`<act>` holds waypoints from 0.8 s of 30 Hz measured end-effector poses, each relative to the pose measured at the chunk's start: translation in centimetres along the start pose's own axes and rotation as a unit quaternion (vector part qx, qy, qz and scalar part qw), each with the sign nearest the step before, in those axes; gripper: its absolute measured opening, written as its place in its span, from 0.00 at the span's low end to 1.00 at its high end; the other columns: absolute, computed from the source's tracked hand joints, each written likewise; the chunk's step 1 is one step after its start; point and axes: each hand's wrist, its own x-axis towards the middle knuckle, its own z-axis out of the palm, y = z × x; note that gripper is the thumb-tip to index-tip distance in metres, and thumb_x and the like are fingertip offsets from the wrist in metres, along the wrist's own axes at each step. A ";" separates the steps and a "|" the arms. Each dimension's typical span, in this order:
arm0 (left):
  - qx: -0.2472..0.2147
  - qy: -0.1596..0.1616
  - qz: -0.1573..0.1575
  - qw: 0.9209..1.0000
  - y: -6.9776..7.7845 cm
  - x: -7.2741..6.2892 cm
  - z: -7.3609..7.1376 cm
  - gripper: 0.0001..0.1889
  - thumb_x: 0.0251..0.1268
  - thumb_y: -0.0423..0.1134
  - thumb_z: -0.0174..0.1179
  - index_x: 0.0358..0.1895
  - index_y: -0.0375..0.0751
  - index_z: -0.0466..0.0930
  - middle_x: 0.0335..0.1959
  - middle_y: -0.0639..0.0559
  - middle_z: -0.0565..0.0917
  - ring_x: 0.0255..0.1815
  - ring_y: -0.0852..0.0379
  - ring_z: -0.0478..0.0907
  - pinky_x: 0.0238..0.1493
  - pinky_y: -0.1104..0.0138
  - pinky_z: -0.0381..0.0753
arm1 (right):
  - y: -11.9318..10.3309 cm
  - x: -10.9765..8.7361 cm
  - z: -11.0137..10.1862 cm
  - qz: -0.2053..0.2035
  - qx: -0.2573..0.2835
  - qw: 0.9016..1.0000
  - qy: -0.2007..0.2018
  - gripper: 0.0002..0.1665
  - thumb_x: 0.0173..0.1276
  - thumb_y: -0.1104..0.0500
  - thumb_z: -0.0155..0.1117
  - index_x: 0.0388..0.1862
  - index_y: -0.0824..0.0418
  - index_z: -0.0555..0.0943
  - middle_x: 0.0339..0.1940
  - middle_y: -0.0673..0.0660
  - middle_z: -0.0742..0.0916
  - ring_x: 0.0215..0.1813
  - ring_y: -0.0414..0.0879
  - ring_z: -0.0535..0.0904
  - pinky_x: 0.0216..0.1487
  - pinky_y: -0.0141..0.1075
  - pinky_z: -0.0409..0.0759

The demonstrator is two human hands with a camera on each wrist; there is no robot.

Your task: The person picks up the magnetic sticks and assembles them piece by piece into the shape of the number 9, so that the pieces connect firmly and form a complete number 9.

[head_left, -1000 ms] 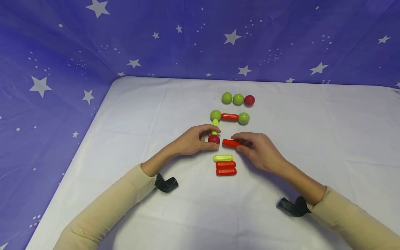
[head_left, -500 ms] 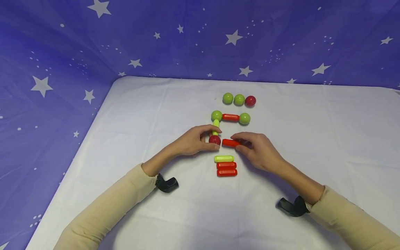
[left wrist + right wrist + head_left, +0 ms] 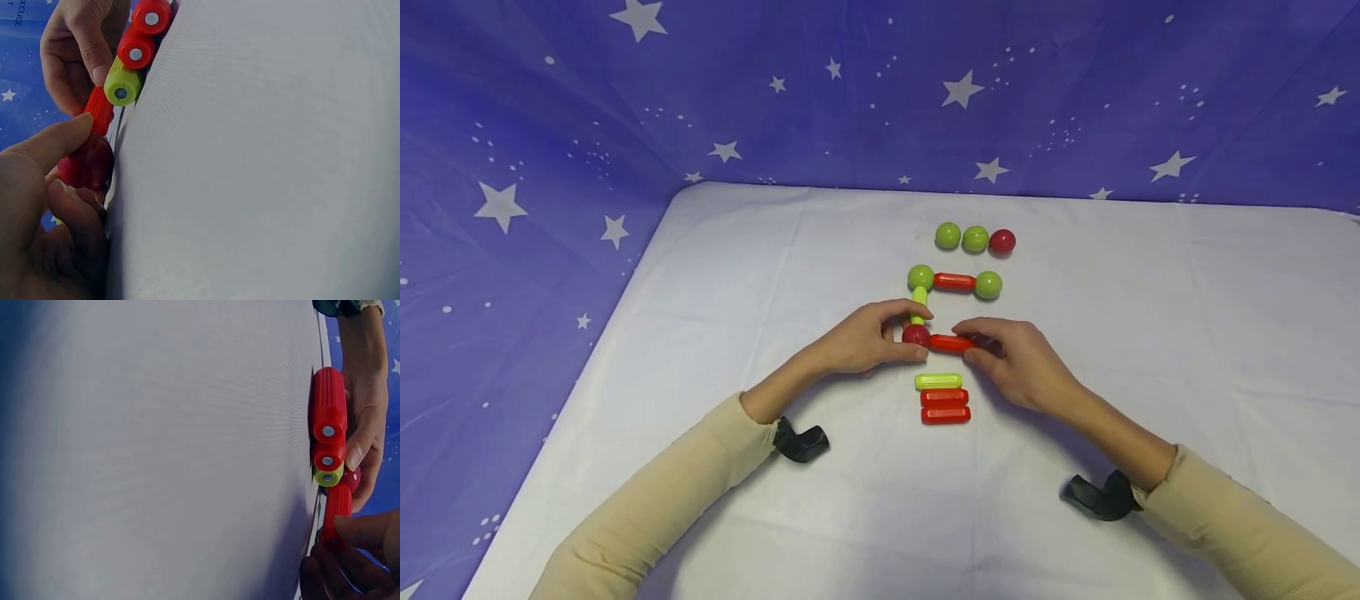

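My left hand (image 3: 867,337) holds a dark red ball (image 3: 915,336) between thumb and fingers. From that ball a yellow-green rod (image 3: 919,297) runs back to a green ball (image 3: 921,277), partly behind my index finger. My right hand (image 3: 1024,362) pinches a red rod (image 3: 950,343) by its right end; its left end now meets the dark red ball. In the left wrist view the red rod (image 3: 100,112) touches the ball (image 3: 87,164) under my thumb. A second red rod (image 3: 955,282) joins the far green ball to another green ball (image 3: 988,285).
Just in front of the hands lie a yellow-green rod (image 3: 938,382) and two red rods (image 3: 945,406), side by side. Behind the joined pieces sit two green balls (image 3: 975,239) and a red ball (image 3: 1002,242) in a row. A starry blue cloth (image 3: 850,108) rises behind the white table (image 3: 737,250).
The red rod in my right hand has moved left, closing the small gap to the dark red ball. My left hand has kept its grip in place.
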 end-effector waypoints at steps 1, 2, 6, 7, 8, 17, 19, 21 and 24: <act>0.000 0.000 0.000 1.000 0.0 0.0 0.0 0.24 0.59 0.44 0.72 0.58 0.50 0.78 0.37 0.51 0.76 0.24 0.54 0.69 0.28 0.65 0.66 | 0.0 0.0 0.0 0.001 0.000 1.000 -0.001 0.21 0.65 0.69 0.66 0.58 0.64 0.82 0.49 0.58 0.87 0.42 0.50 0.79 0.48 0.47 0.79; 0.001 -0.001 0.000 1.000 0.0 0.0 0.0 0.24 0.59 0.44 0.72 0.58 0.50 0.78 0.36 0.51 0.76 0.24 0.54 0.68 0.28 0.65 0.66 | 0.0 0.0 0.0 0.001 0.000 1.000 -0.001 0.21 0.65 0.69 0.66 0.58 0.64 0.81 0.48 0.58 0.87 0.42 0.50 0.79 0.48 0.46 0.79; 0.000 -0.002 0.001 1.000 0.1 0.0 0.0 0.23 0.59 0.43 0.72 0.58 0.49 0.78 0.37 0.51 0.76 0.24 0.54 0.68 0.28 0.65 0.66 | 0.2 0.0 0.0 0.004 -0.001 1.000 -0.002 0.21 0.66 0.69 0.66 0.58 0.65 0.81 0.48 0.58 0.87 0.42 0.50 0.79 0.49 0.47 0.79; -0.001 -0.002 0.001 1.000 0.1 0.0 0.0 0.23 0.59 0.43 0.72 0.58 0.49 0.78 0.37 0.51 0.76 0.24 0.54 0.68 0.28 0.65 0.66 | 0.2 0.0 0.0 0.005 -0.001 1.000 -0.002 0.21 0.66 0.69 0.66 0.59 0.65 0.81 0.48 0.58 0.86 0.43 0.50 0.79 0.49 0.47 0.79; -0.001 -0.002 0.001 1.000 0.1 0.0 0.0 0.23 0.59 0.43 0.72 0.58 0.49 0.78 0.38 0.51 0.76 0.24 0.54 0.68 0.28 0.65 0.66 | 0.3 0.0 0.0 0.005 -0.001 1.000 -0.002 0.21 0.65 0.69 0.66 0.59 0.65 0.81 0.49 0.59 0.86 0.43 0.50 0.80 0.50 0.48 0.79; 0.001 -0.002 0.004 1.000 0.1 0.0 0.0 0.24 0.59 0.43 0.72 0.58 0.48 0.78 0.40 0.52 0.77 0.24 0.54 0.68 0.28 0.65 0.66 | 0.2 0.0 0.1 0.005 -0.002 1.000 -0.002 0.23 0.65 0.69 0.66 0.60 0.65 0.80 0.50 0.59 0.86 0.44 0.51 0.80 0.51 0.48 0.79; 0.000 -0.003 0.004 1.000 0.1 0.0 0.0 0.24 0.59 0.43 0.72 0.58 0.48 0.78 0.40 0.52 0.77 0.24 0.54 0.68 0.28 0.65 0.66 | 0.2 0.0 0.1 0.005 -0.002 1.000 -0.001 0.23 0.66 0.69 0.66 0.60 0.65 0.80 0.49 0.59 0.86 0.43 0.51 0.80 0.50 0.48 0.79; 0.000 -0.003 0.004 1.000 0.1 0.0 0.0 0.24 0.59 0.43 0.72 0.58 0.48 0.78 0.39 0.52 0.77 0.24 0.54 0.68 0.28 0.65 0.66 | 0.2 0.0 0.1 0.005 -0.002 1.000 0.000 0.23 0.66 0.69 0.66 0.60 0.65 0.80 0.49 0.59 0.86 0.43 0.51 0.80 0.50 0.48 0.79; 0.000 -0.003 0.003 1.000 0.1 0.0 0.0 0.24 0.59 0.43 0.72 0.58 0.49 0.78 0.39 0.51 0.77 0.24 0.54 0.68 0.28 0.65 0.66 | 0.2 0.1 0.2 0.005 -0.004 1.000 -0.001 0.23 0.66 0.69 0.66 0.60 0.65 0.80 0.49 0.59 0.86 0.43 0.51 0.80 0.51 0.48 0.79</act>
